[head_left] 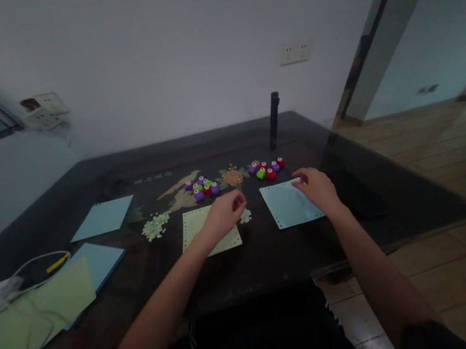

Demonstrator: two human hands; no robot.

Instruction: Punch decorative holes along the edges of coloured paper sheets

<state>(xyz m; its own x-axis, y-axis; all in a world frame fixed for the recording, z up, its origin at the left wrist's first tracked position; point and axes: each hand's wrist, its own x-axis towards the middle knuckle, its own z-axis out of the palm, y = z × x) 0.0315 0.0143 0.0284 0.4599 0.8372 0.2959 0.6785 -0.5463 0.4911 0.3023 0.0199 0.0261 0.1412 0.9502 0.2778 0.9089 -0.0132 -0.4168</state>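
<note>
My left hand hovers over the right part of a pale green sheet with dark dots or holes along its edges. Its fingers are curled together, and whatever they hold is hidden or too small to make out. My right hand is over the upper right of a light blue sheet, also dotted along its edges. Thumb and forefinger there are curved with a small gap between them, and nothing shows in it. A small heap of pale paper bits lies just right of my left hand, partly covered by it.
Behind the sheets sit two clusters of small eye-topped purple, green and red pieces. Pale paper bits form a larger heap at left. More blue sheets, green sheets and a cable lie leftward. A black upright object stands behind.
</note>
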